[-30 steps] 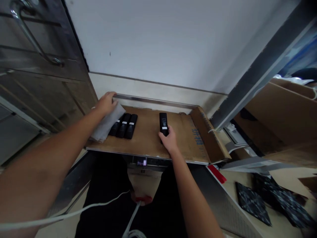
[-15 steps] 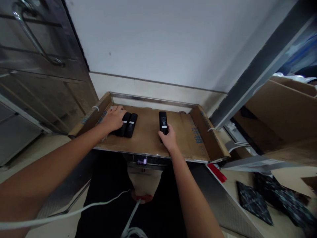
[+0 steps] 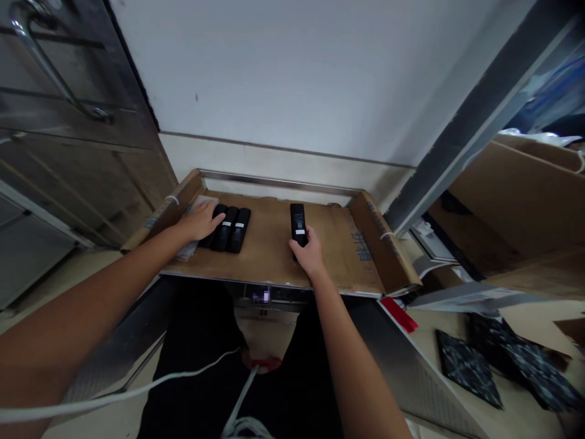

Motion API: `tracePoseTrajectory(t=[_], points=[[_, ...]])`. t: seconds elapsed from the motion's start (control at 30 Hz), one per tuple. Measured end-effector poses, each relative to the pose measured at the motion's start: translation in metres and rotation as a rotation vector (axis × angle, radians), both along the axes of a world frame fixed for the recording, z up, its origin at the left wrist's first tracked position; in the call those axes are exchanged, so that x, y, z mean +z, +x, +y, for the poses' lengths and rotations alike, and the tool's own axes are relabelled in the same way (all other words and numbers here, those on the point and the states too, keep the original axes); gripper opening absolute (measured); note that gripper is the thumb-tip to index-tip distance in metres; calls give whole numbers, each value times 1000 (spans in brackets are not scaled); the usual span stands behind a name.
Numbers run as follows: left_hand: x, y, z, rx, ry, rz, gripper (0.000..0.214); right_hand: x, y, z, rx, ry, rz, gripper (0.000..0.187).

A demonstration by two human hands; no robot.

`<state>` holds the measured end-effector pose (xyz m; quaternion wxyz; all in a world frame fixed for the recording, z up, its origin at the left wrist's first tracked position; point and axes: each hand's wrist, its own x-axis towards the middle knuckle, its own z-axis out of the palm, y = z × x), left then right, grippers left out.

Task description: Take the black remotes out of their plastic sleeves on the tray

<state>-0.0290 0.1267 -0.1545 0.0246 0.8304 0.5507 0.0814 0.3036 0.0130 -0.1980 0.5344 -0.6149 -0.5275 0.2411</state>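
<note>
My right hand (image 3: 309, 251) grips the lower end of a black oblong device (image 3: 298, 221) with a small white label, which lies lengthwise on the brown cardboard. On the left, three similar black devices lie side by side: the right one (image 3: 239, 230), the middle one (image 3: 225, 230) and the left one (image 3: 208, 239), partly covered by my left hand. My left hand (image 3: 200, 221) rests with fingers stretched out over a stack of clear plastic bags (image 3: 186, 251), its thumb reaching over the left device.
The cardboard-lined tray (image 3: 269, 262) has raised cardboard sides (image 3: 382, 247) and stands against a white wall (image 3: 283, 79). A metal door with a handle (image 3: 55, 73) is at left. Cardboard boxes (image 3: 525, 207) stand at right. A white cord (image 3: 159, 383) crosses over my lap.
My left hand has shifted left, off the devices and onto the plastic bags, baring more of the left-hand devices. My right hand keeps its hold on the single device.
</note>
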Motion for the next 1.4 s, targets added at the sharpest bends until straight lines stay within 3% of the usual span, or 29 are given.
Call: tracePoseTrajectory(t=[0.17,0.47,0.6,0.77,0.9,1.0,1.1,1.23,1.33,1.4], points=[[-23,-6,-1,71,-84,-75,74,0,0,0,-3,-18,12,53],[-33,-17,-10,35,36,-402,72,-2,1,2,11,13,43,49],[-22,-15,-3,53,61,-412,73,-4,2,3,-2,8,22,52],[-3,-4,31,5,104,-349,68,-7,3,5,-8,9,20,54],[-22,0,47,79,-31,-243,64,-4,1,2,-7,8,31,54],[-34,-2,40,61,122,-407,59,-1,0,1,3,8,22,54],[-15,-1,23,30,339,-637,52,0,0,1,5,7,12,51],[49,20,-4,-73,465,-765,39,-3,1,3,5,27,22,48],[81,61,-30,-128,407,-816,35,-5,-1,4,6,19,71,49],[76,95,-51,-239,242,-821,31,-4,-2,4,33,-3,163,52]])
